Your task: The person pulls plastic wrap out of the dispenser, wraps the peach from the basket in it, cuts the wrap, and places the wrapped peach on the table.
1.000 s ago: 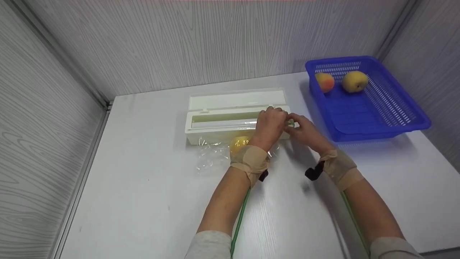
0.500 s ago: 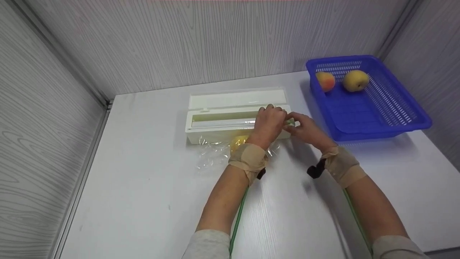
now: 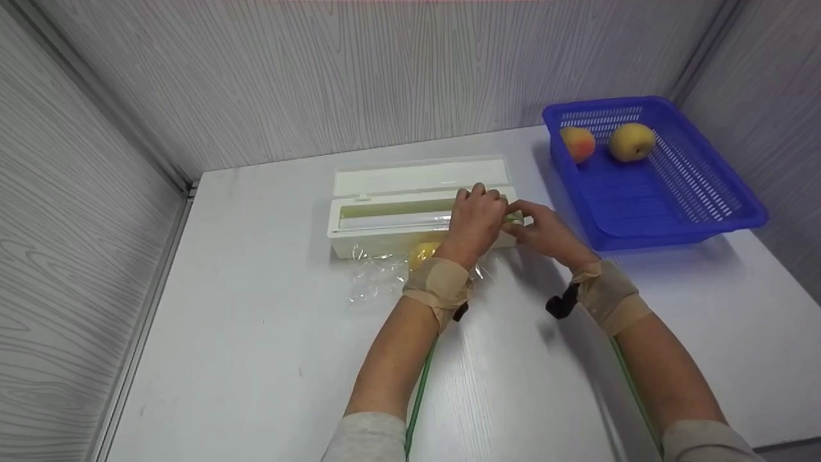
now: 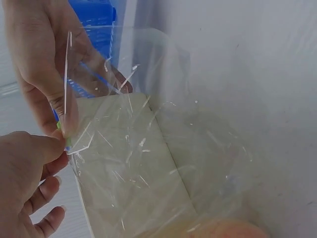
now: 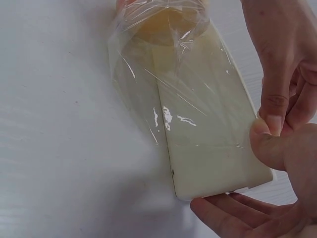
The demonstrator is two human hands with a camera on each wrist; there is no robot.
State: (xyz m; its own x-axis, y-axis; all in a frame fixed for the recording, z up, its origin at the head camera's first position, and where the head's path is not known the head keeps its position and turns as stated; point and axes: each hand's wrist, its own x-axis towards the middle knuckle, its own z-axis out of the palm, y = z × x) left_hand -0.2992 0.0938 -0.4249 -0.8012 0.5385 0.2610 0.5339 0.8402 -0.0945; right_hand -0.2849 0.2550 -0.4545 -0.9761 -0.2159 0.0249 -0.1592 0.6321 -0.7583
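Observation:
A long white cling film box (image 3: pixel 362 245) lies with its lid folded back and a roll of film (image 3: pixel 391 221) inside. Clear film (image 5: pixel 183 104) hangs down its front and covers a yellow and reddish fruit (image 3: pixel 421 255). At the box's right end my left hand (image 3: pixel 473 221) has its fingers curled, and its thumb presses at a small green slider (image 4: pixel 62 127) on the edge. My right hand (image 3: pixel 542 232) grips that same end, thumb on the edge beside the left thumb, fingers round the side. Part of the slider is hidden by the thumbs.
A blue plastic basket (image 3: pixel 632 212) stands on the right of the white table (image 3: pixel 256 359), holding a yellow-red fruit (image 3: pixel 578 144) and a yellow fruit (image 3: pixel 632 142). A wood-grain panel (image 3: pixel 359 77) closes off the back, another (image 3: pixel 70 212) the left side.
My left wrist has drifted slightly left, its fingers staying at the box's right end. The right hand keeps its place there. Box, film and fruit look unchanged apart from a small view shift.

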